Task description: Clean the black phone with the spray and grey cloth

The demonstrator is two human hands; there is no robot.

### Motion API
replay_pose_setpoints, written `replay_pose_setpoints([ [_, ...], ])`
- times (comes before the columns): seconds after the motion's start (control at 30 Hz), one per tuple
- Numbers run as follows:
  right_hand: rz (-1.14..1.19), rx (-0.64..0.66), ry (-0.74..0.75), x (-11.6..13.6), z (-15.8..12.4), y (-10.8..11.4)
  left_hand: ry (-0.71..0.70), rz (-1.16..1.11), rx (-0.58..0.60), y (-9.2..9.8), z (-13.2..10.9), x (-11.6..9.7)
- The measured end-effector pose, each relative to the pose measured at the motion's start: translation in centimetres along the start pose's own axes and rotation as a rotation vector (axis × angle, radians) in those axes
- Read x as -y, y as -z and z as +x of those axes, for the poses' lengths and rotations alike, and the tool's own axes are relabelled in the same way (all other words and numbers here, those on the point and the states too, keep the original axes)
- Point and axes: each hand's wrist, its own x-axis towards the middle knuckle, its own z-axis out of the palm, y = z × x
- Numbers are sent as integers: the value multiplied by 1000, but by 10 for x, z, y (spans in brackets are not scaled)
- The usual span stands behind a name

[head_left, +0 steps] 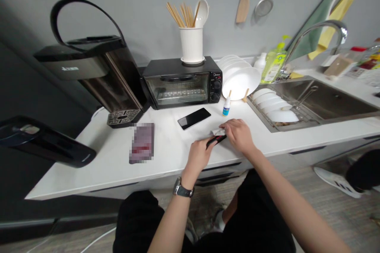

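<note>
Over the front of the white counter, my left hand [198,156] is closed around a slim black object with small red marks [217,140]; its kind I cannot make out. My right hand [237,135] has its fingers bent over a crumpled white tissue [218,131], which lies against the black object. Just behind my hands stands a small white bottle with a blue label [226,107]. A black phone [194,118] lies flat to the left of the bottle. Farther left is a dark, pixelated flat item [142,143].
A toaster oven [181,87] stands at the back, bearing a white chopstick holder [191,43]. A black drinks dispenser [113,75] and a dark cylinder-like object [56,146] are on the left. Plates [242,81] stand beside the sink [335,104], which holds stacked bowls [276,106].
</note>
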Motion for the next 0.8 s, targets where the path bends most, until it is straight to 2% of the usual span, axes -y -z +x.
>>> replay_pose_setpoints([
  [0.07, -13, -29, -71, -15, 5, 3, -21, -57, -20, 2, 0, -3],
  [0.13, -25, -56, -95, -6, 9, -1, -12, -50, -28, 1, 0, -3],
  [0.2, -7, -65, -66, 25, 8, -12, 12, 12, -18, -3, 2, 0],
  [0.3, 90, -27, 58, 81, 2, -29, 55, 115, -2, -10, 4, 9],
  [0.37, 104, -10, 120, 102, -1, -35, 69, 147, 4, -13, 5, 14],
  [0.4, 86, -3, 141, 104, -2, -35, 69, 155, 12, -13, 5, 15],
  [0.47, 28, 16, 171, 89, -1, -32, 59, 155, 31, -10, 5, 14],
  [0.53, -24, 17, 139, 55, 0, -24, 38, 129, 41, -4, 5, 10],
  [0.6, -47, -16, 26, 17, 2, -13, 16, 55, 24, 0, 4, 5],
  [0.67, -49, -55, -92, -11, 6, -5, 15, -29, -6, 2, 3, 0],
  [0.73, -52, -78, -141, -16, 9, -3, 27, -82, -24, 2, 2, -1],
  [0.8, -37, -85, -118, 4, 11, -10, 30, -79, -34, 0, 3, 1],
])
